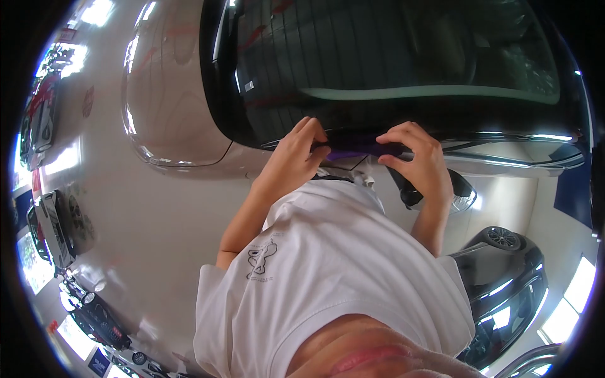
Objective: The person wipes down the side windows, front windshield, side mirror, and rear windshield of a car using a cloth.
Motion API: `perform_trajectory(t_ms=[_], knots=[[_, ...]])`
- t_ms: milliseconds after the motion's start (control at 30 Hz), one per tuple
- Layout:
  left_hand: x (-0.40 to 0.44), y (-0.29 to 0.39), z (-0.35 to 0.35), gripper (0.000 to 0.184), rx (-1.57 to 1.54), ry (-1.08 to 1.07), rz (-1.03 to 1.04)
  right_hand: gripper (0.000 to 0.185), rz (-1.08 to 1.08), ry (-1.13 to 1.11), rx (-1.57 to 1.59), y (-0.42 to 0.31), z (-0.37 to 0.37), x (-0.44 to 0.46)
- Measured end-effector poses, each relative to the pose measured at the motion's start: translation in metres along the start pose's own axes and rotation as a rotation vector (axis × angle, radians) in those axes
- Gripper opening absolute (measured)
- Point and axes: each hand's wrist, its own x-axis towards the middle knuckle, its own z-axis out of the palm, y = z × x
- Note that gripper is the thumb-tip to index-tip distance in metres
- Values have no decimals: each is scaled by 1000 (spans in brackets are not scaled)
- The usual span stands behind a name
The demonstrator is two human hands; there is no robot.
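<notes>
A: Largest item first?
B: Pale car (173,113), its dark glass (359,50) ahead of the wearer's white T-shirt (340,252).
A: Hands?
B: Left hand (296,150) and right hand (425,156), both at the glass's near edge. Fingers curved, thumb and forefinger tips apart on each; whether either grips anything, cannot tell.
A: Smallest?
B: Purple strip (354,150), material unclear. It lies between the hands, long axis running left to right from one set of fingertips toward the other. Neither hand is clearly nearer.
</notes>
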Motion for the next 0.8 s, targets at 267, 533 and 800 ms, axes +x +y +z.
perform_trajectory(t_ms=[267, 533, 800], knots=[[-9, 55, -4, 37, -212, 166, 149, 49, -84, 16, 701, 29, 5, 2], [6, 113, -11, 49, -382, 1, 333, 97, -423, -344, 1731, 62, 114, 31], [25, 94, -27, 41, -300, 231, 226, 89, -197, -449, 1630, 33, 93, 12]])
